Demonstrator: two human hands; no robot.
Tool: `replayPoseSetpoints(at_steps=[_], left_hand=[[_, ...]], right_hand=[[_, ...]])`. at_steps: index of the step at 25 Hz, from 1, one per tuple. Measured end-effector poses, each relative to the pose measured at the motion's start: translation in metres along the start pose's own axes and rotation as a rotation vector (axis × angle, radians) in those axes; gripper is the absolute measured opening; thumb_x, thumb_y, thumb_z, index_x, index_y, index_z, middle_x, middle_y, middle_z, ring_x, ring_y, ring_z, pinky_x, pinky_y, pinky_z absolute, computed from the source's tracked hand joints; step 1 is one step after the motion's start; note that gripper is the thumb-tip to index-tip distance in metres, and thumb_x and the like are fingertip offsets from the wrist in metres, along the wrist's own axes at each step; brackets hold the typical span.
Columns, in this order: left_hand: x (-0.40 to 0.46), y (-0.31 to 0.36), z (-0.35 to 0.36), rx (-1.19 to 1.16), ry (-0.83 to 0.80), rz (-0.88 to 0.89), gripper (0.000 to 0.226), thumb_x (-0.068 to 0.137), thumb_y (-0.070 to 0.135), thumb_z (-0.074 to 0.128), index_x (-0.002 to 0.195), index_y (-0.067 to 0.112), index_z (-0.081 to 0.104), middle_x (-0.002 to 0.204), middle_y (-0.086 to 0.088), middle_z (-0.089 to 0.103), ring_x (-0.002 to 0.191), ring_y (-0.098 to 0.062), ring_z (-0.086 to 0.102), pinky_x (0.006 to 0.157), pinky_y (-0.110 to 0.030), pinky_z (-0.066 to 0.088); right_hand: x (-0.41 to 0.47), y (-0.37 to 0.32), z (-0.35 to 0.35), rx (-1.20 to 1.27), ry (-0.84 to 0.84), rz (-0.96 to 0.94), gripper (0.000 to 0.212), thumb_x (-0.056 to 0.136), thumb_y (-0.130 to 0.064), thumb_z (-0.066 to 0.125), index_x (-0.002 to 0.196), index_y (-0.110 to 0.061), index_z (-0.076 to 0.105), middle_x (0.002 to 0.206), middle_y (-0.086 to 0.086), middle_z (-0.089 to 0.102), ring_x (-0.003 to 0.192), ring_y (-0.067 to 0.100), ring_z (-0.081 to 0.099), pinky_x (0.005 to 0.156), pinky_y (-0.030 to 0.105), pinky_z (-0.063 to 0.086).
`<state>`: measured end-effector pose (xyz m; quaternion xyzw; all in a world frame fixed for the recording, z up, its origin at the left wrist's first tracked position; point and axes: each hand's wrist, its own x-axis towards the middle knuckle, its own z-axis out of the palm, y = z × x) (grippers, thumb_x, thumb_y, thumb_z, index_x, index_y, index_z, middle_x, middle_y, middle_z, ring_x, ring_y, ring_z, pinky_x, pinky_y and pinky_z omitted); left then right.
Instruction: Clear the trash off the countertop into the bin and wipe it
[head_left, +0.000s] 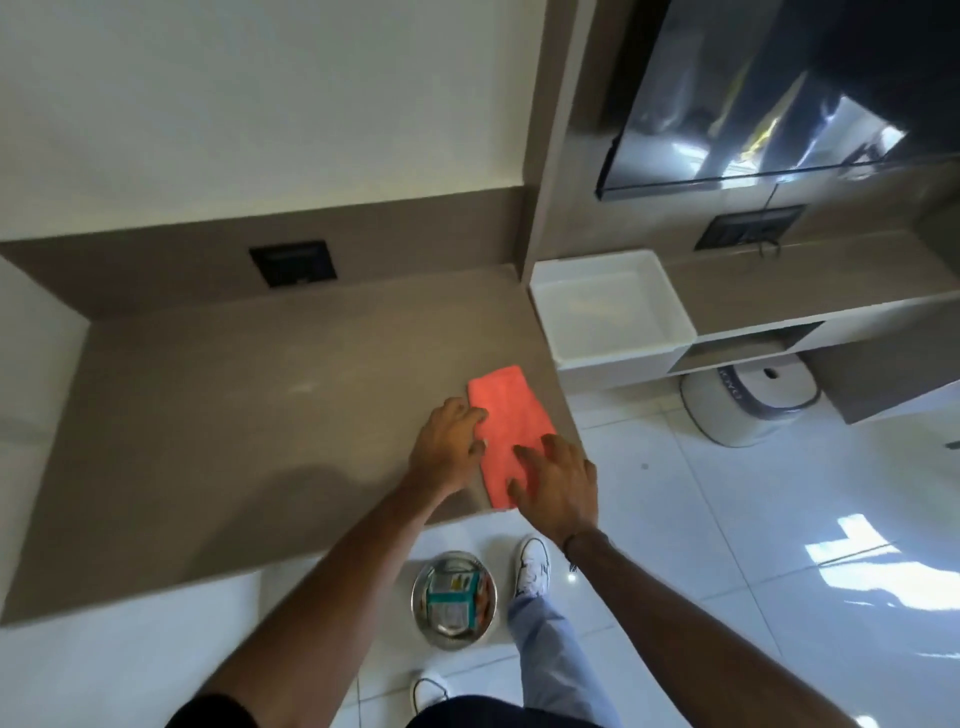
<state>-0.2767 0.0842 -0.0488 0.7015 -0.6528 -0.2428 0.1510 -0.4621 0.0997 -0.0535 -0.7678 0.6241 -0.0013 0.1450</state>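
Observation:
A coral-pink cloth (506, 415) lies folded flat near the right front corner of the brown countertop (249, 415). My left hand (449, 444) rests at the cloth's left edge, fingertips touching it. My right hand (558, 480) lies on the cloth's near end, fingers spread. Neither hand grips the cloth. On the floor below the counter's front edge stands a round metal bin (422, 582) holding a crumpled carton and other trash.
A white rectangular tray (670, 306) sits on the lower shelf to the right of the counter. A white round appliance (748, 400) stands on the glossy tiled floor under that shelf. A dark screen hangs on the wall above. My feet in white shoes stand beside the bin.

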Motion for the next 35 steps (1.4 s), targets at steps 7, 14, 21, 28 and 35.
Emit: replayPoseSetpoints(at_steps=[7,14,21,28,35], left_hand=[[0.096,0.008,0.011,0.316,-0.132,0.01,0.051,0.072,0.046,0.079,0.119,0.029,0.065,0.159,-0.011,0.041,0.149,-0.039,0.033,0.119,-0.057,0.028],[0.2,0.06,-0.015,0.149,-0.196,0.009,0.025,0.083,0.01,0.071,0.107,0.013,0.076,0.13,-0.014,0.061,0.119,-0.034,0.061,0.1,-0.038,0.046],[0.297,0.116,-0.003,0.204,-0.153,0.18,0.035,0.102,0.028,0.057,0.131,0.008,0.065,0.143,-0.016,0.053,0.128,-0.031,0.054,0.111,-0.039,0.046],[0.347,0.118,0.024,0.478,-0.273,0.116,0.057,0.102,0.033,0.059,0.151,0.009,0.043,0.158,-0.016,0.038,0.146,-0.033,0.038,0.126,-0.042,0.03],[0.313,0.091,0.006,0.401,-0.169,0.208,0.047,0.1,0.02,0.06,0.145,0.01,0.053,0.157,-0.011,0.046,0.144,-0.03,0.046,0.122,-0.043,0.039]], right_hand=[[0.069,0.03,0.01,0.118,-0.128,0.004,0.044,0.08,-0.051,0.056,0.124,-0.045,0.057,0.141,-0.006,0.039,0.126,0.025,0.04,0.094,0.041,0.037],[0.159,0.044,-0.027,0.408,-0.053,0.101,0.062,0.09,-0.024,0.061,0.145,-0.022,0.032,0.123,0.01,0.046,0.098,0.033,0.059,0.078,0.041,0.057],[0.24,0.115,-0.056,0.459,0.071,0.14,0.054,0.089,-0.023,0.058,0.141,-0.018,0.043,0.103,0.006,0.048,0.074,0.025,0.049,0.06,0.024,0.039],[0.299,0.122,-0.05,0.454,-0.114,0.224,0.032,0.086,-0.017,0.052,0.117,-0.012,0.057,0.102,0.015,0.061,0.088,0.038,0.063,0.08,0.043,0.058],[0.28,0.12,-0.042,0.124,0.031,0.17,0.053,0.085,-0.049,0.055,0.131,-0.022,0.053,0.127,0.009,0.062,0.115,0.032,0.059,0.097,0.047,0.046]])
